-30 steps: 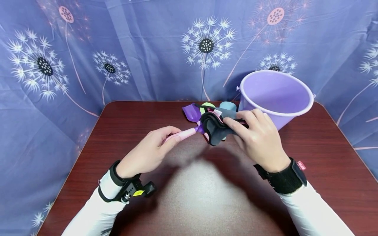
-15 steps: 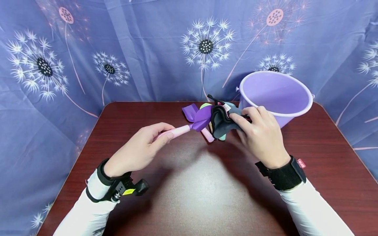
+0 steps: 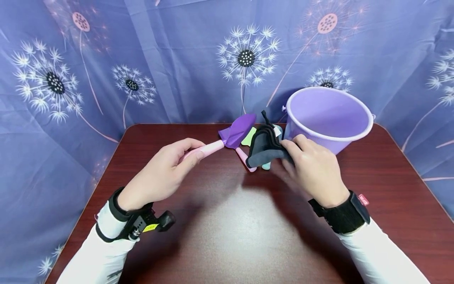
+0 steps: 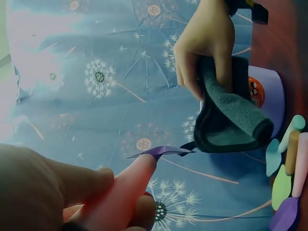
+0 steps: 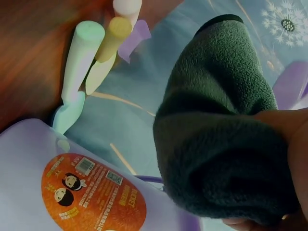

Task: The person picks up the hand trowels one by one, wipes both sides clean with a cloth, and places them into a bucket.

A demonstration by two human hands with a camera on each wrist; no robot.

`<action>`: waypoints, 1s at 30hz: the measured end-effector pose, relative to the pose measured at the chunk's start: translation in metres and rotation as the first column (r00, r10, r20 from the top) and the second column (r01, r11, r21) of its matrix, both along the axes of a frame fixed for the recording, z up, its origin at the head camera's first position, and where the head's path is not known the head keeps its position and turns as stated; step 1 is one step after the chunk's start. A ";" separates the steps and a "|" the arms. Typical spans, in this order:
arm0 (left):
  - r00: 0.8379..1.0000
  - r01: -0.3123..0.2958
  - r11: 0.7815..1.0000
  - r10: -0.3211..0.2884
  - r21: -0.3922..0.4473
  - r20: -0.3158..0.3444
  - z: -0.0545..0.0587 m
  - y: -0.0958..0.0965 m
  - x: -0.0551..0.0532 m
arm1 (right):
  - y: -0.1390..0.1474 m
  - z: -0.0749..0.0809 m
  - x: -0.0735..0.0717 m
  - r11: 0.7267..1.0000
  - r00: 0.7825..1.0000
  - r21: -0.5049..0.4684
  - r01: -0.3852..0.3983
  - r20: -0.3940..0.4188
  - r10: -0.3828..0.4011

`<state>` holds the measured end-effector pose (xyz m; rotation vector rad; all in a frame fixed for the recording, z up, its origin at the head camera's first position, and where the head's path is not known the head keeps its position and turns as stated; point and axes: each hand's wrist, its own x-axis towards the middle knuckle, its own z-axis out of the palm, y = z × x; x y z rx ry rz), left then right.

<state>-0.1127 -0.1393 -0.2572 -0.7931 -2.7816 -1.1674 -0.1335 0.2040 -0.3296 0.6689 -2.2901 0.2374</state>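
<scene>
My left hand (image 3: 157,169) holds a toy shovel (image 3: 242,129) by its pink handle, with the purple blade pointing up and away. My right hand (image 3: 315,169) pinches a folded dark grey cloth (image 3: 262,152) with black edging, raised above the table. The shovel's blade and the cloth are apart in the head view. A second purple shovel (image 4: 285,215) with a pink handle lies beneath them. Beside it lie a green shovel (image 4: 281,188) with a tan handle and a teal one (image 4: 273,156) with a mint handle. The cloth partly hides these in the head view.
A light purple bucket (image 3: 331,146) with an orange label (image 5: 94,192) stands at the back right, close beyond my right hand. Behind the dark red wooden table (image 3: 149,142) hangs a blue dandelion-print curtain (image 3: 184,59).
My left hand has drawn left with its shovel, whose blade was behind the cloth and now shows whole. The cloth has turned in my right hand, which stays near the same place.
</scene>
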 end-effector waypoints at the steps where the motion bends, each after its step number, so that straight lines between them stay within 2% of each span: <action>1: 1.000 -0.004 1.000 0.004 -0.002 -0.013 0.002 0.002 -0.001 | 0.000 0.000 0.002 1.000 1.000 0.003 -0.004 0.013 0.004; 7: 0.995 -0.013 1.000 0.012 -0.010 -0.102 0.019 0.019 -0.010 | 0.001 -0.002 0.012 0.998 0.996 0.044 -0.033 0.085 0.029; 11: 0.981 0.003 0.999 -0.010 -0.036 -0.193 0.031 0.034 -0.022 | 0.001 -0.003 0.020 0.997 0.990 0.065 -0.046 0.133 0.037; 14: 0.965 0.014 0.997 -0.035 -0.080 -0.260 0.037 0.048 -0.035 | 0.001 -0.003 0.025 0.996 0.982 0.070 -0.053 0.186 0.039; 18: 0.952 0.007 0.989 -0.051 -0.148 -0.300 0.042 0.065 -0.056 | 0.002 -0.003 0.032 0.996 0.970 0.080 -0.049 0.240 0.028; 21: 0.935 0.014 0.980 -0.084 -0.201 -0.344 0.044 0.078 -0.073 | 0.002 -0.004 0.036 0.995 0.965 0.090 -0.050 0.259 0.025; 23: 0.916 0.034 0.972 -0.123 -0.231 -0.383 0.045 0.087 -0.084 | 0.003 -0.006 0.039 0.994 0.964 0.097 -0.057 0.264 0.030; 26: 0.897 0.060 0.950 -0.186 -0.306 -0.402 0.049 0.101 -0.100 | 0.003 -0.008 0.042 0.992 0.962 0.103 -0.071 0.269 0.041; 27: 0.894 0.067 0.940 -0.206 -0.336 -0.398 0.050 0.106 -0.104 | 0.002 -0.009 0.043 0.992 0.961 0.103 -0.077 0.272 0.046; 30: 0.903 0.082 0.899 -0.250 -0.430 -0.351 0.054 0.123 -0.114 | 0.001 -0.011 0.046 0.991 0.956 0.105 -0.086 0.289 0.052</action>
